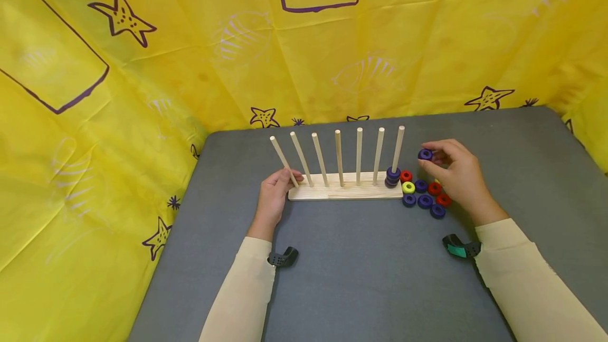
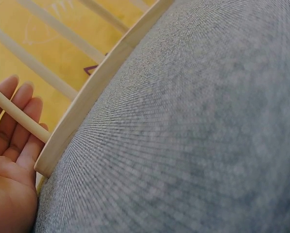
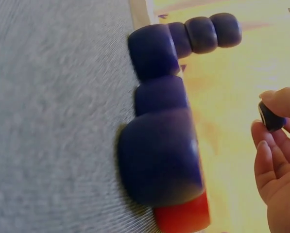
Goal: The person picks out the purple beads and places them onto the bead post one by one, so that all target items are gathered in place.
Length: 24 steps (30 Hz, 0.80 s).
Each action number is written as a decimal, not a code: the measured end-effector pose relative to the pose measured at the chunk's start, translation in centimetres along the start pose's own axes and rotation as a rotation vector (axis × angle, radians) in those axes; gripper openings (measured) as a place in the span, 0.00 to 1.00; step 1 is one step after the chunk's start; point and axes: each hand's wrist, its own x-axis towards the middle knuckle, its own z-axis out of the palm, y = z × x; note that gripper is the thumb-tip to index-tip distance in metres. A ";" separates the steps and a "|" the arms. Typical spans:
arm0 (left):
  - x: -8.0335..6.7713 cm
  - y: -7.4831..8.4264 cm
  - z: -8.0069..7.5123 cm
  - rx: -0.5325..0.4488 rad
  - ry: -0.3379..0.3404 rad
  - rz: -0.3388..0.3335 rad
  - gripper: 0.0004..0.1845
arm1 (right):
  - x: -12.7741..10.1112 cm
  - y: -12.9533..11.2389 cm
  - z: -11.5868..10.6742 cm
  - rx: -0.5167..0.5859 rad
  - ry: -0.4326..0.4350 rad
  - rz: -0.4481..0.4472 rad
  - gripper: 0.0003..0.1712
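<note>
sleeves of both arms sat lowest in the head view, cream fabric with a small black clip near each wrist. right hand (image 1: pixel 459 173) pinched a purple ring (image 1: pixel 425 154) between thumb and fingertips, held up off the mat, just right of the rightmost peg (image 1: pixel 398 148) and near its top. right wrist view confirmed the pinch: ring edge (image 3: pixel 271 116) clamped between fingertips. left hand (image 1: pixel 274 194) rested at the left end of the wooden base (image 1: pixel 345 192), fingers straight and relaxed against the leftmost peg (image 1: pixel 283 161), not curled round it; left wrist view showed that peg (image 2: pixel 18 115) lying across the flat fingers (image 2: pixel 11 121). base carried seven upright pegs in a row. rightmost peg had a stack of purple rings (image 1: pixel 392 177) at its foot. loose rings (image 1: pixel 424 194) lay on the grey mat (image 1: pixel 361 278) just right of the base, under the right hand: purple, red, one yellow (image 1: pixel 408 187). yellow starfish-print cloth (image 1: pixel 142 67) was behind and left.
</note>
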 end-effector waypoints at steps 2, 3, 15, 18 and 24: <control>0.0 0.0 0.0 0.002 0.001 0.000 0.22 | 0.1 -0.3 0.0 0.000 0.005 -0.018 0.19; 0.0 0.0 0.0 0.003 0.002 0.000 0.22 | 0.1 -0.4 0.0 0.000 0.009 -0.028 0.19; 0.0 0.0 0.0 0.008 0.003 -0.009 0.23 | 0.3 -2.0 -0.3 0.014 0.051 -0.116 0.20; 0.0 0.0 0.0 0.008 0.004 -0.009 0.22 | 0.3 -2.4 -0.4 0.022 0.053 -0.135 0.20; -0.1 0.0 0.0 0.007 0.005 -0.010 0.22 | 0.6 -3.6 -0.9 0.035 0.069 -0.184 0.21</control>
